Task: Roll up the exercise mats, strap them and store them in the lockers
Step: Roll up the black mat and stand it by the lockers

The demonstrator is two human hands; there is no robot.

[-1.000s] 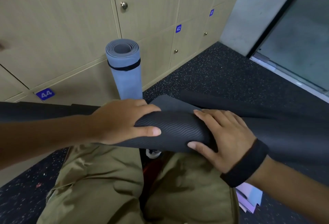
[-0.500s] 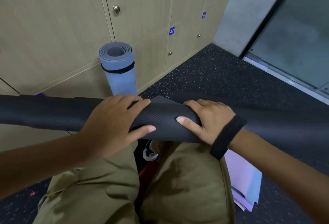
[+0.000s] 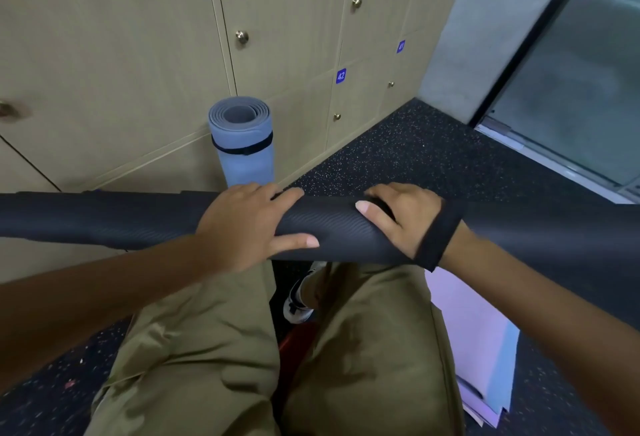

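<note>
Rolled tighter than a second ago, the black mat spans nine to three o'clock above the knees. Left hand and right hand curl over it. At twelve, a strapped blue mat leans on the lockers.

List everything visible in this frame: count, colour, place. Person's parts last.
black mat: 1, black, rolled, held crosswise over the knees
blue mat: 1, light blue, rolled, standing upright against the lockers
strap: 1, black, around the blue mat near its top
lockers: one wall of them, beige wood with metal knobs, blue number tags
floor: 1, black with light speckles
flat mats: a few, purple and light blue, lying on the floor at right
glass door: 1, dark frame, far right
shoe: 1, white and grey, between the legs
trousers: olive
wristband: 1, black, right wrist
left hand: grips the black mat
right hand: grips the black mat
</note>
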